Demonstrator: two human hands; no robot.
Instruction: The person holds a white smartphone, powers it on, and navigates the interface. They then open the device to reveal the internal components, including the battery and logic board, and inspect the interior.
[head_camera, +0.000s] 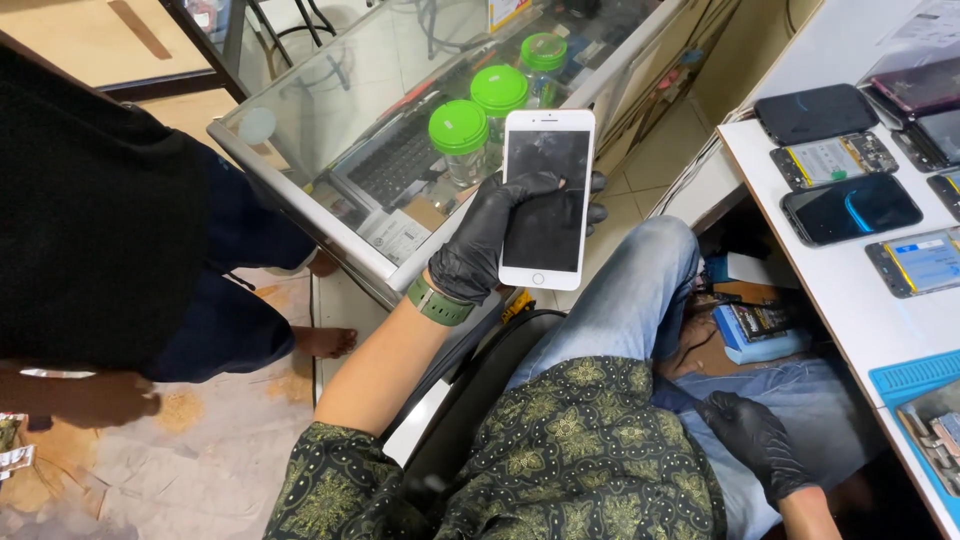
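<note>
Cramped repair shop: white table (850, 290) at right carrying a row of opened and dark-screened phones (850, 207), blue mat (915, 375) at its near edge; glass display case (330, 110) ahead, tiled floor below, another person's dark-clad legs and bare foot at left. Left hand (490, 240) in a black glove, grip closed round a white smartphone (546, 198), held upright above the lap, thumb across its dark screen. Right hand (755, 440), also gloved, resting loosely curled on the jeans, holding nothing. Three clear jars with green lids (458, 127) inside the case, contents unclear.
</note>
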